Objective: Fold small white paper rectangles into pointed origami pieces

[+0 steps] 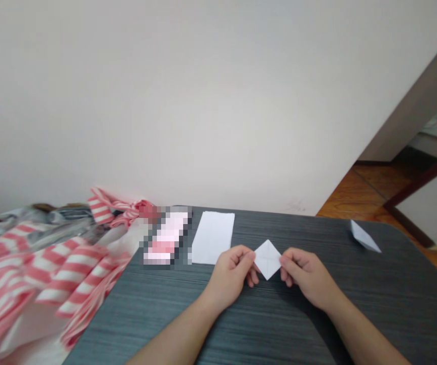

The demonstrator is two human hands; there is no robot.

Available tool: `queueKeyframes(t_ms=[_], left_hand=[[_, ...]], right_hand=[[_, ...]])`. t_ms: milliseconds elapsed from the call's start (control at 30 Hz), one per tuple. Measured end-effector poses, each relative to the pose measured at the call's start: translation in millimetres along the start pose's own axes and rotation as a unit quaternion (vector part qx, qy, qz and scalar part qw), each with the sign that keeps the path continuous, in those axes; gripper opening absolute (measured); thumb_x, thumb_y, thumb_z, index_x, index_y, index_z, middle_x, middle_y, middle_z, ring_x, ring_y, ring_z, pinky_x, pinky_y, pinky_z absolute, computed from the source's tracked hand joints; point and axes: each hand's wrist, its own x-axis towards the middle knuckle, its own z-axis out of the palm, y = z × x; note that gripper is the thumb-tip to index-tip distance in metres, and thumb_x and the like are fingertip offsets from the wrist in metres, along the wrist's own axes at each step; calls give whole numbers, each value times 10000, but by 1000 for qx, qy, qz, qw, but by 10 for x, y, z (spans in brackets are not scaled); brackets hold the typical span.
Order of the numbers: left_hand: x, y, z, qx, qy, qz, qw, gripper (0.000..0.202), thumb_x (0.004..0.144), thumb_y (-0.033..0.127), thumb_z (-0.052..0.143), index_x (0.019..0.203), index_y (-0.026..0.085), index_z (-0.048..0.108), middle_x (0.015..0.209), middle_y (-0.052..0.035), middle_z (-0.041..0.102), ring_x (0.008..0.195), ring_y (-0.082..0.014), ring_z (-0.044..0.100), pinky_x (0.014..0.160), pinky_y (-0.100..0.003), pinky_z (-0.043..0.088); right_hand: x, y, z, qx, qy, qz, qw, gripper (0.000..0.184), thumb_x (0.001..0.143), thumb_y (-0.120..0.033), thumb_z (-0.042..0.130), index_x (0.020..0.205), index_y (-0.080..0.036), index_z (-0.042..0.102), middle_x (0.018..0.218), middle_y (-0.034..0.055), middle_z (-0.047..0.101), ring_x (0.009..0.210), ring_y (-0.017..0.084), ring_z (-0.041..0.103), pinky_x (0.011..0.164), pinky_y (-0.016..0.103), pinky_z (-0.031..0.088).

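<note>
A small white folded paper, diamond-shaped with faint crease lines, is held up above the dark table. My left hand pinches its left corner between thumb and fingers. On the opposite corner, my right hand has the same kind of pinch. Just behind my left hand lies a stack of white paper sheets, its lower right corner partly covered by that hand. Another folded white paper rests near the table's far right.
The dark wood-grained table stands against a pale wall. A pixelated pinkish rectangular object lies left of the stack. Red-and-white striped cloth is heaped beyond the left edge. Wooden floor shows behind at right.
</note>
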Motion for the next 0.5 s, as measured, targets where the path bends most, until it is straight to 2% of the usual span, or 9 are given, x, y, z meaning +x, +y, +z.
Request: queueKeyframes(t_ms=[167,333,433,500], left_hand=[[-3,10,8,-18,-2,-4,1000,270,869,404,547,803,142,554,514,-8,624,424,-110,541,451,-203,419],[-6,-5,-1,-27,2,-4,1000,290,874,419,536,758,153,534,515,-12,622,434,-113,545,449,-205,421],[-3,-27,-8,-32,-15,-8,999,314,878,433,524,730,156,526,500,-10,610,432,-115,543,441,-201,411],[-7,-31,-5,-30,-31,-11,999,328,885,443,510,727,156,527,491,-9,602,416,-110,526,429,-198,394]], right_hand=[[-1,-28,8,8,-3,-1,1000,329,916,-363,539,653,-169,572,561,-9,601,488,102,526,518,217,395],[-6,-13,35,36,-20,4,999,373,940,-397,492,662,-166,585,540,-9,581,454,96,494,482,216,380],[-11,8,43,44,-4,-16,999,312,964,-388,443,837,-178,636,600,-2,593,517,117,524,530,235,427],[-16,13,44,30,17,-51,998,232,952,-349,474,1051,-209,630,769,31,646,649,148,586,619,269,478]])
